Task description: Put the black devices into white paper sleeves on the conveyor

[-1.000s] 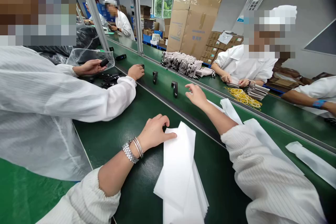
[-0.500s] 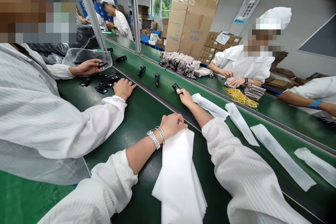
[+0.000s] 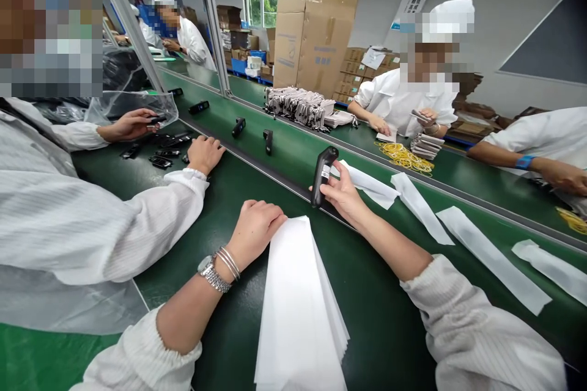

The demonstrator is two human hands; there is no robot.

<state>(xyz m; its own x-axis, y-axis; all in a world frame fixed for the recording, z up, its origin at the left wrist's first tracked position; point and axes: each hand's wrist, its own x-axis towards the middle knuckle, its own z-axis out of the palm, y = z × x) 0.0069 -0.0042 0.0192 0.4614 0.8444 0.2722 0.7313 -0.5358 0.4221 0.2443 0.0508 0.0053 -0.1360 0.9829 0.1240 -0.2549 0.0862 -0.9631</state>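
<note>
My right hand [image 3: 346, 198] grips a black handheld device [image 3: 320, 186], curved at its upper end and with a white label on its side. It holds the device raised and nearly upright in front of the belt. My left hand [image 3: 257, 229] is closed at the top left corner of a fanned stack of thin white sleeves [image 3: 298, 311], its fingertips partly hidden behind the knuckles. The stack lies on the green table [image 3: 229, 330] in front of me. More black devices [image 3: 238, 127] stand spaced along the green belt to the left.
Filled white sleeves [image 3: 493, 256] lie along the belt at right. A co-worker's hand [image 3: 205, 154] rests at left beside a pile of black devices [image 3: 160, 159]. Across the belt are bundled pale pouches [image 3: 298, 107], yellow bands [image 3: 403, 157] and another co-worker [image 3: 408, 101]. A metal post [image 3: 137, 24] rises at left.
My right hand has lifted the black device off the belt and brought it nearer, turned upright. My left hand has shifted left along the top of the stack. The view has turned slightly right.
</note>
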